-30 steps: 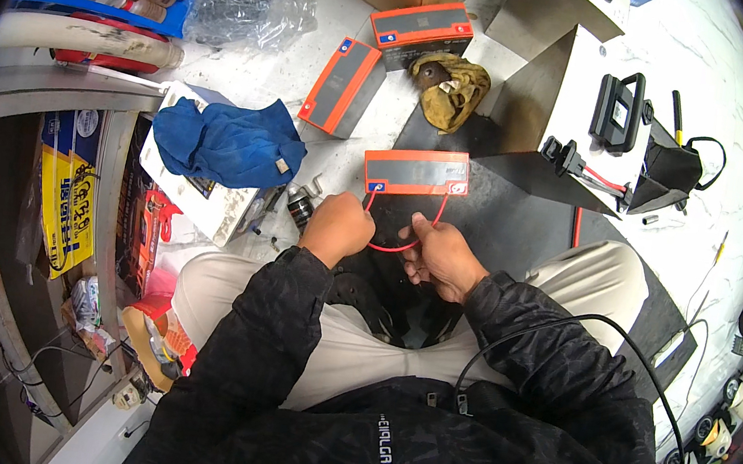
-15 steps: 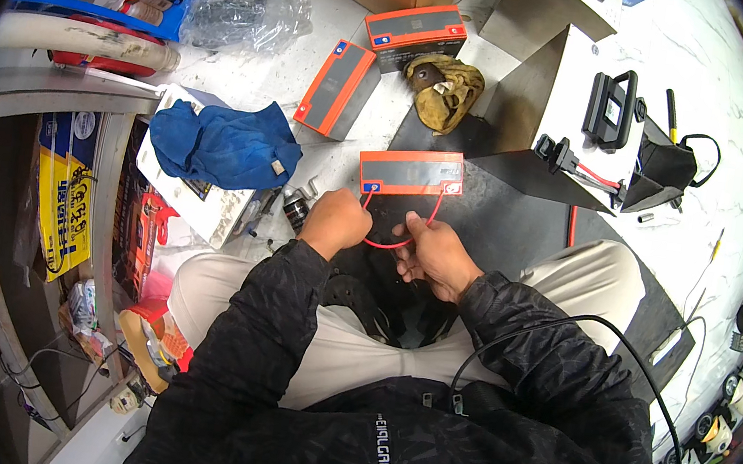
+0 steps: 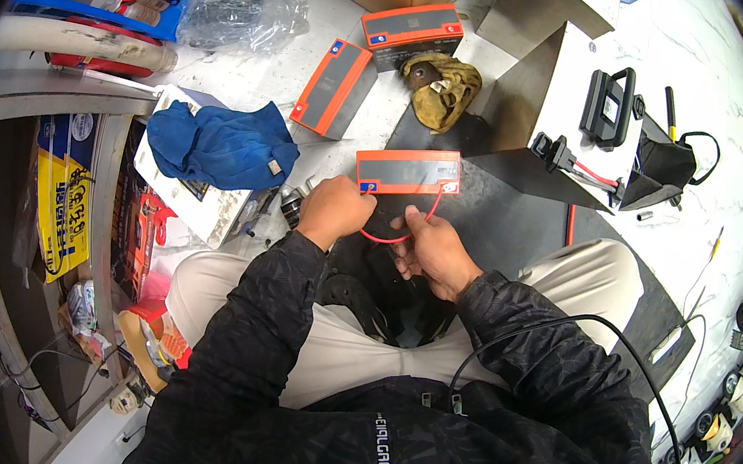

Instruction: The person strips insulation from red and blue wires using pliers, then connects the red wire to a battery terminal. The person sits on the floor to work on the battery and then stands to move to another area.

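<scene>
Pale floor [image 3: 683,228] borders a black mat [image 3: 526,221]. On it, mid-frame, lies an orange-and-grey battery [image 3: 405,174]. Just below, a red wire [image 3: 381,239] loops, pinched in the grip of the right hand [image 3: 435,255]; the left hand [image 3: 335,210] curls at the battery's lower-left corner, its exact hold impossible to tell. Lower left, an open carton [image 3: 133,346] contains orange items [image 3: 173,340]. At left, a yellow panel [image 3: 60,203] bears large black characters.
</scene>
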A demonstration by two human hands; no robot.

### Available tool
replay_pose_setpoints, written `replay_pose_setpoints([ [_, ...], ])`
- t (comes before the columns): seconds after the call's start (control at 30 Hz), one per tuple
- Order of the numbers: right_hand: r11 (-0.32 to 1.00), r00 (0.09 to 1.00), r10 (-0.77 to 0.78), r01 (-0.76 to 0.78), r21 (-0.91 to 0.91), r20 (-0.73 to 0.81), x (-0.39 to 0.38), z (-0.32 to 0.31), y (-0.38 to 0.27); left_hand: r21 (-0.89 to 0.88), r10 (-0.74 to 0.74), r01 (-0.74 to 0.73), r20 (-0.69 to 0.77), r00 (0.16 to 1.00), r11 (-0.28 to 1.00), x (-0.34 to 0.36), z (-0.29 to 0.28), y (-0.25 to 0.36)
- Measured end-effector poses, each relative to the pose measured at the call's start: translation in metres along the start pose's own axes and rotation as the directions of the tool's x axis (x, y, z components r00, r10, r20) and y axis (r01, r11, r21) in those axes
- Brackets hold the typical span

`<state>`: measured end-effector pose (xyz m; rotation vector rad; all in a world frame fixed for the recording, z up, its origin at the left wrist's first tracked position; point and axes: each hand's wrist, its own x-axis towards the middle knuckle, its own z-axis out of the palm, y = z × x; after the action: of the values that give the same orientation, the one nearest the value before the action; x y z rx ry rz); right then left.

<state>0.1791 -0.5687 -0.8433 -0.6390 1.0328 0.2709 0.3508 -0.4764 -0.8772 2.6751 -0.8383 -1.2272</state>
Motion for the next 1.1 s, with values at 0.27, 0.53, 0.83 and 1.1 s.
replay_pose_setpoints([
  [0.27, 0.995, 0.994, -0.058, 0.065, 0.076, -0.093, 0.001, -0.005, 0.003, 0.002, 0.010, -0.010, -0.046, 0.999, 1.000, -0.001, -0.001, 0.007],
  [0.53, 0.989, 0.978, -0.082, 0.104, 0.109, -0.193, 0.009, -0.009, 0.015, 0.025, 0.068, -0.068, -0.004, 0.998, 0.997, -0.002, 0.014, 0.000],
  [0.83, 0.994, 0.995, 0.044, -0.034, 0.105, -0.088, 0.013, -0.012, 0.028, 0.014, 0.159, -0.158, -0.043, 0.986, 0.987, -0.009, 0.010, 0.000],
  [1.1, 0.993, 0.995, 0.070, -0.062, 0.100, -0.076, 0.018, -0.016, 0.031, 0.020, 0.185, -0.184, -0.085, 0.979, 0.983, -0.006, 0.016, -0.003],
])
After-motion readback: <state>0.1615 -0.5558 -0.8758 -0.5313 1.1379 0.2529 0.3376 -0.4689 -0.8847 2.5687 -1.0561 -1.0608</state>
